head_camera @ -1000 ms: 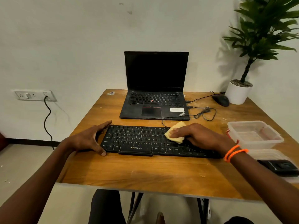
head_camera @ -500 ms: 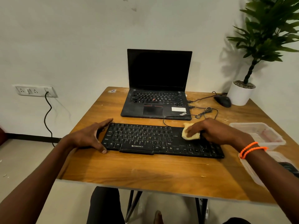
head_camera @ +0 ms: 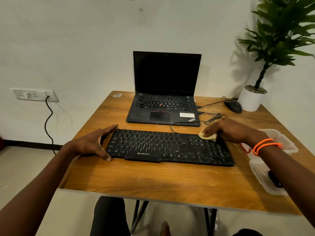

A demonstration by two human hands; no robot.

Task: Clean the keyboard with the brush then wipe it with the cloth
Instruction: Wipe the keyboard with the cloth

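Pressing a yellow cloth (head_camera: 208, 136) onto the black keyboard's (head_camera: 163, 147) far right corner, the right hand (head_camera: 228, 131) reaches forward, apparently gripping it; the left hand (head_camera: 92, 143), fingers spread, braces the keyboard's left end.

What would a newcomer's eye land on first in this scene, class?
Probably the black keyboard at the table's centre, the left hand bracing its left end while the right hand presses a yellow cloth on its far right corner. Behind it stands an open laptop, screen dark.
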